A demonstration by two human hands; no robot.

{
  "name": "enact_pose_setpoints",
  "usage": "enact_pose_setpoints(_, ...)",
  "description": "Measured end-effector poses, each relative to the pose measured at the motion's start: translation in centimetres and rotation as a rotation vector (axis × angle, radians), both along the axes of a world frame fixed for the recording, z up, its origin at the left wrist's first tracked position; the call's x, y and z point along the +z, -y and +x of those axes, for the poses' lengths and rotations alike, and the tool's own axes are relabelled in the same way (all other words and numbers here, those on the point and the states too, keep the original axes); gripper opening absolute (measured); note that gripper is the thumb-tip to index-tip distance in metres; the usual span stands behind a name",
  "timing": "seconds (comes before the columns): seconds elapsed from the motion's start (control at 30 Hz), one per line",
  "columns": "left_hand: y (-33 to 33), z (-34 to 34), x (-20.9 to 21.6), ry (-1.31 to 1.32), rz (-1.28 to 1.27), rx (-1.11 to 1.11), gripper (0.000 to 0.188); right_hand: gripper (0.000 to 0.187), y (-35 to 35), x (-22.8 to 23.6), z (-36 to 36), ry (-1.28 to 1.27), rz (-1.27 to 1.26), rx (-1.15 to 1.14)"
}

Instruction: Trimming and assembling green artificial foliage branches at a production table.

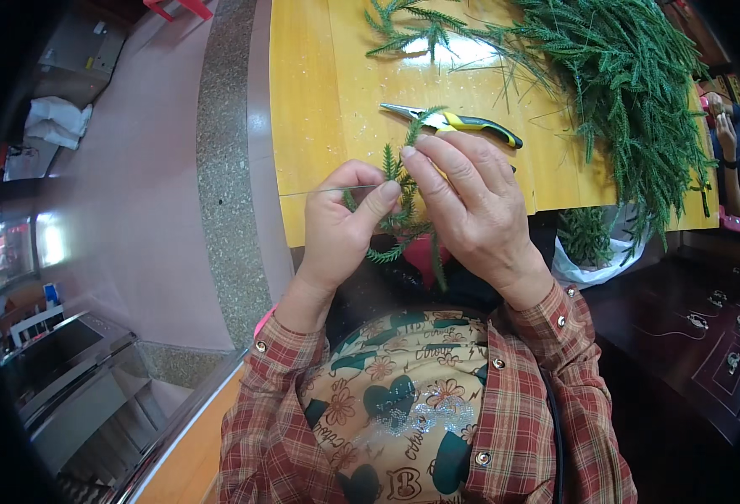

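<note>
Between my two hands, just off the table's near edge, is a green artificial pine sprig (397, 220) with several needled branches. My left hand (344, 218) pinches it at the stem, thumb against bent forefinger, and a thin wire sticks out leftward from that grip. The fingertips of my right hand (475, 197) are closed on an upper branch of the same sprig. Long-nose pliers (479, 126) with yellow and black handles lie on the table just beyond my right hand, their jaws pointing left.
A big heap of green artificial pine branches (622, 76) covers the right of the yellow wooden table (315, 101). Loose sprigs (424, 34) lie at its far side. Below the right edge, a white plastic bag (584, 273) holds more greenery. Another person's hand (725, 134) shows at far right.
</note>
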State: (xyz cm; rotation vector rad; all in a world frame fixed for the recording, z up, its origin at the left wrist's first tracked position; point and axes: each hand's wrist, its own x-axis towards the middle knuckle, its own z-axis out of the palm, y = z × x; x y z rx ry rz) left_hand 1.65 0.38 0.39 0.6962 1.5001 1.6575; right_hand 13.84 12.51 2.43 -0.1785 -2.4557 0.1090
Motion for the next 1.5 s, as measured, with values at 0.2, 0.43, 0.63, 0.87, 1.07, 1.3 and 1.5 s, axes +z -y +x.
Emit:
enact_pose_setpoints(0.2, 0.1, 0.0, 0.0, -0.026, -0.011, -0.013, 0.009, 0.029, 0.6, 0.4, -0.1, 0.055, 0.05, -0.026)
enact_pose_setpoints(0.43, 0.1, -0.6, -0.1, -0.342, 0.265, -0.134, 0.006, 0.03, -1.6, 1.6, 0.8, 0.259, -0.473, 0.234)
enact_pose_setpoints(0.63, 0.2, -0.4, 0.3, 0.217, 0.301, -0.252, 0.014, 0.024, -0.9, 0.7, 1.0, 0.203, -1.105, 0.448)
enact_pose_setpoints(0.87, 0.6, -0.7, 1.3, 0.623, 0.135, -0.285, 0.015, 0.018, -1.0, 2.3, 1.3, -0.018, -0.187, 0.283)
enact_pose_setpoints(1.07, 0.4, 0.0, 1.2, 0.426, 0.095, -0.351, 0.016, 0.018, -1.5, 1.0, 1.3, -0.133, -0.249, 0.365)
enact_pose_setpoints(1.3, -0.4, -0.2, -0.3, -0.914, 0.329, -0.159, 0.016, 0.017, -0.2, -0.8, 1.2, 0.079, -1.71, 0.104)
enact_pose_setpoints(1.5, 0.0, 1.5, -0.4, -0.266, 0.098, 0.035, 0.018, 0.019, -0.4, -1.1, 0.7, 0.076, -1.751, 0.007)
